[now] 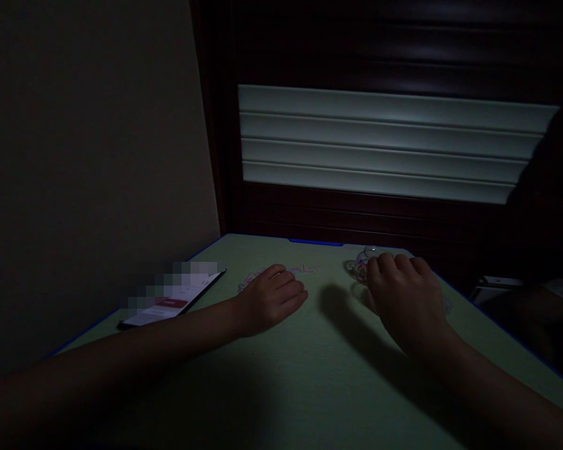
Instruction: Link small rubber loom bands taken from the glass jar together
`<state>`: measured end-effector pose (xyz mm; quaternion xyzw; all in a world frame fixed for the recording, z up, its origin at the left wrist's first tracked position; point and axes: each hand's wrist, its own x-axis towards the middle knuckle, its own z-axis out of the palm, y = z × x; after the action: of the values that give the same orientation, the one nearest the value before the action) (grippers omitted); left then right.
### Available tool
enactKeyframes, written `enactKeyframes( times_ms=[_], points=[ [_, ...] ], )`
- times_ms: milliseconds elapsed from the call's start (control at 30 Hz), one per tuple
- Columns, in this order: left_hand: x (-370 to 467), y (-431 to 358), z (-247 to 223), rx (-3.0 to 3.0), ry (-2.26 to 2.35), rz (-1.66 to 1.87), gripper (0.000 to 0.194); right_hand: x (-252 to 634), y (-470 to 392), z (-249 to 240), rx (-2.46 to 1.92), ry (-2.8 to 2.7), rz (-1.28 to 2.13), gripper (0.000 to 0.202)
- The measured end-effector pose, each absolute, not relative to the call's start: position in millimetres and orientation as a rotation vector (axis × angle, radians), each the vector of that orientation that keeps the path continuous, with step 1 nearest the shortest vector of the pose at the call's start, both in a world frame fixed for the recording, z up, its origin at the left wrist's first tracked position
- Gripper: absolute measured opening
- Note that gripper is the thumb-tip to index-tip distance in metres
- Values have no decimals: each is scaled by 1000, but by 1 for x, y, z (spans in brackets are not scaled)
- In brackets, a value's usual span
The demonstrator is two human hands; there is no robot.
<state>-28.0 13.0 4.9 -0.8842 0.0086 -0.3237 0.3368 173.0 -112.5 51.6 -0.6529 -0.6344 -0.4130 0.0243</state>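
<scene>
My left hand (274,301) rests palm down on the green tabletop (304,369), its fingers curled together and their tips hidden. Just beyond it lies a scatter of thin, light-coloured little pieces (306,270), too small and dim to name. On the right, my right hand (406,303) is bent over beside a small clear container (362,257) with coloured bits (359,272) in or next to it. Its fingers point down and are closed; whatever is between them is hidden behind the knuckles. Some clear material (447,305) shows past that hand's right side.
A phone (178,297) with a lit screen lies on the table's left side. The tabletop has a blue edge (316,242). A wall (98,137) stands on the left and a dark slatted panel (380,144) behind. Pale objects (495,284) sit beyond the right edge.
</scene>
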Motion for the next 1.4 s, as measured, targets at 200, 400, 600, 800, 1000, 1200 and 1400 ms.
enactKeyframes(
  times_ms=[200,400,600,800,1000,1200,1400],
  points=[
    [-28,14,4,-2312,21,-840,10,173,-115,53,-2209,-1841,-1221,16],
    [-28,16,2,-2306,14,-847,9,167,-117,51,-2338,-1800,-1205,17],
    [-27,14,4,-2343,-38,-828,9,167,-118,54,-2308,-1828,-1226,17],
    [-26,14,6,-2423,-229,-779,13,164,-116,54,-2030,-2043,-1240,19],
    [-26,21,0,-2570,-543,-701,18,157,-99,27,-1645,-2451,-922,12],
    [-26,24,-2,-2584,-679,-678,19,159,-92,15,-1576,-2511,-755,10],
    [-30,24,0,-2454,-729,-517,17,170,-88,19,-1597,-2489,-731,17]
  ],
)
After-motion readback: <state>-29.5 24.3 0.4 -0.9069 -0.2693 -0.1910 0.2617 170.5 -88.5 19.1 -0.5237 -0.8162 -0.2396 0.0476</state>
